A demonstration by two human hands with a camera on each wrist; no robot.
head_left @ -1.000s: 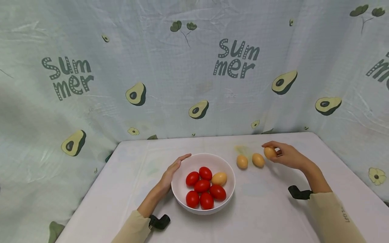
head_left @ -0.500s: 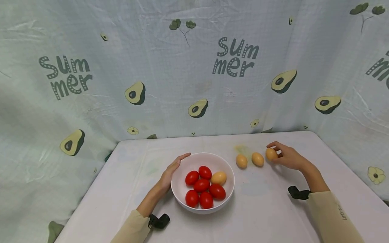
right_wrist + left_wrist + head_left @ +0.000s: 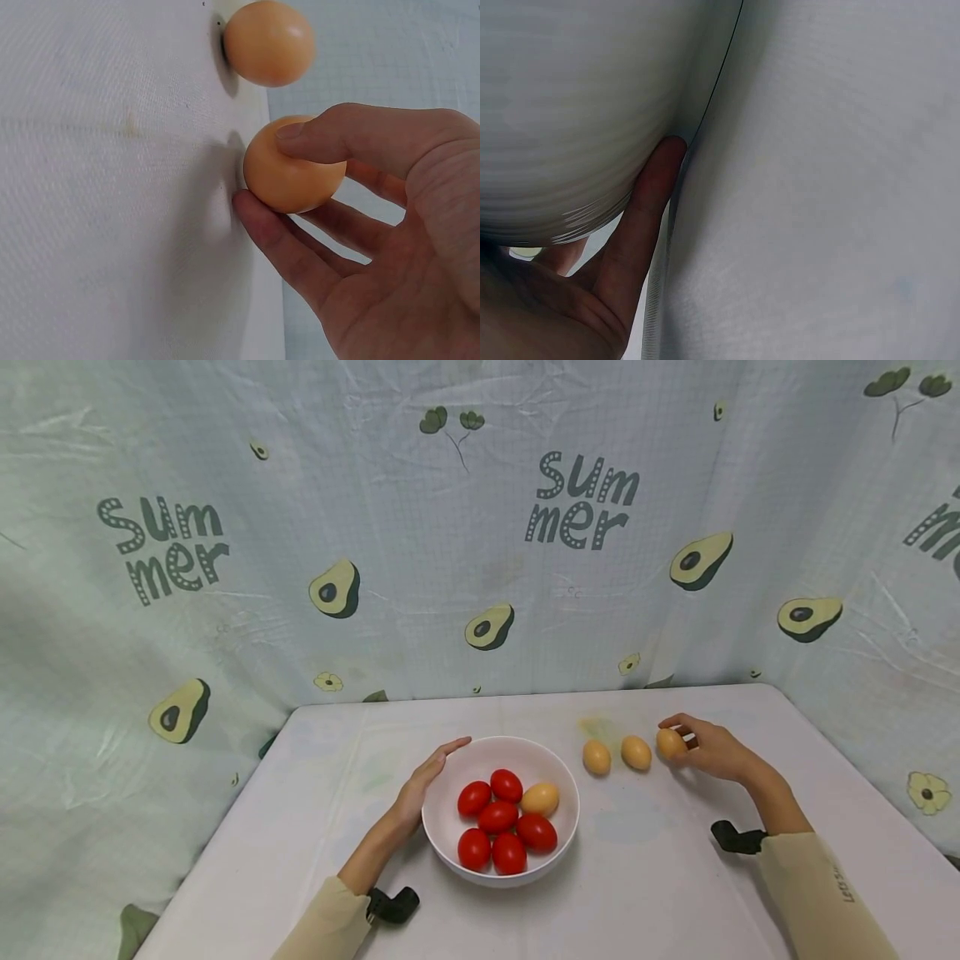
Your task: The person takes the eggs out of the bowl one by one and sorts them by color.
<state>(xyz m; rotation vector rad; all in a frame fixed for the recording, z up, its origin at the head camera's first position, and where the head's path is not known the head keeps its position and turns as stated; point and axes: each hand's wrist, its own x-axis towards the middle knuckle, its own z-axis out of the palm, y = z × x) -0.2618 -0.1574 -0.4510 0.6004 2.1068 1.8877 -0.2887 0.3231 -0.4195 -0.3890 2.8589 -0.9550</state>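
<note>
My right hand point(image 3: 712, 747) pinches a light brown egg point(image 3: 289, 180) low over the table, thumb on one side and fingertips on the other. Left of it on the table lie two more eggs, a nearer one point(image 3: 636, 752) and a farther one point(image 3: 597, 758). Along the left side of a white bowl point(image 3: 558, 768), my left hand point(image 3: 417, 793) rests with its fingers stretched out against the outer wall. The left wrist view has one straight finger point(image 3: 641, 217) lying against the bowl's ribbed side. Inside the bowl are several red egg-shaped pieces point(image 3: 498, 818) and one light brown egg point(image 3: 541, 800).
A white cloth covers the table point(image 3: 645, 893). Behind it hangs a pale curtain point(image 3: 405, 527) printed with avocados and lettering. Black wrist straps with camera mounts sit on both wrists, the right mount point(image 3: 738, 837) close over the cloth.
The right hand has shifted slightly to the right with the egg and lowered it a little, then stayed almost still. The left hand and bowl have not moved.
</note>
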